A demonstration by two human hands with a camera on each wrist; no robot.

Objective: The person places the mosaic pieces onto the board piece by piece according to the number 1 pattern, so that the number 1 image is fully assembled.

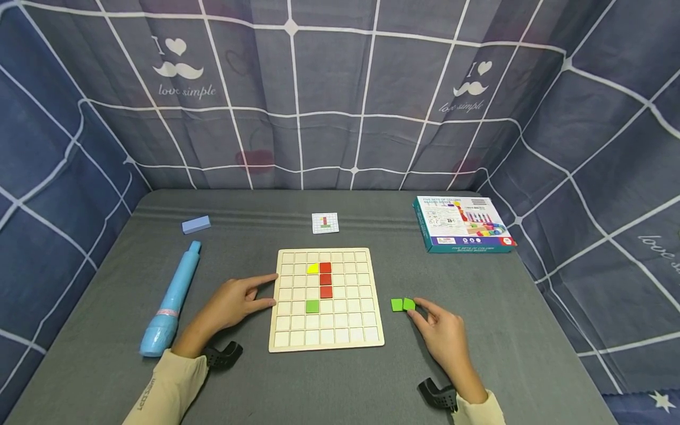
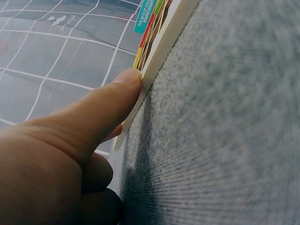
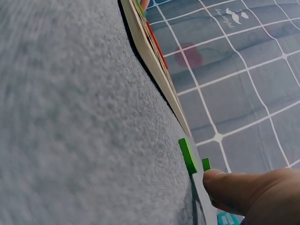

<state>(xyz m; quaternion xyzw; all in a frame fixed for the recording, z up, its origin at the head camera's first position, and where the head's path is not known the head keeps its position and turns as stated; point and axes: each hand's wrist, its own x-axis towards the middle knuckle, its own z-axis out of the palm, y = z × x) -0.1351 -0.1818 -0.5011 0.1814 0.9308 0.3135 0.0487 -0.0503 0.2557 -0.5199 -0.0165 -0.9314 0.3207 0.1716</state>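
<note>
A pale wooden grid board (image 1: 347, 348) lies flat in the middle of the table. On it sit a yellow tile (image 1: 313, 268), a column of three red tiles (image 1: 326, 279) and one green tile (image 1: 312, 306). My left hand (image 1: 232, 302) touches the board's left edge with outstretched index finger and thumb; its other fingers are tucked under in the left wrist view. To the right of the board, my right hand (image 1: 440, 333) pinches a green square tile (image 1: 408, 304) between thumb and index finger. Another loose green tile (image 1: 396, 305) lies just left of it.
Behind the board lies a small pattern card (image 1: 325, 223). A game box (image 1: 463, 224) stands at the back right. On the left are a light-blue bottle-shaped object (image 1: 170, 304) and a blue block (image 1: 196, 225). Grid-patterned curtains (image 1: 329, 77) enclose the grey table.
</note>
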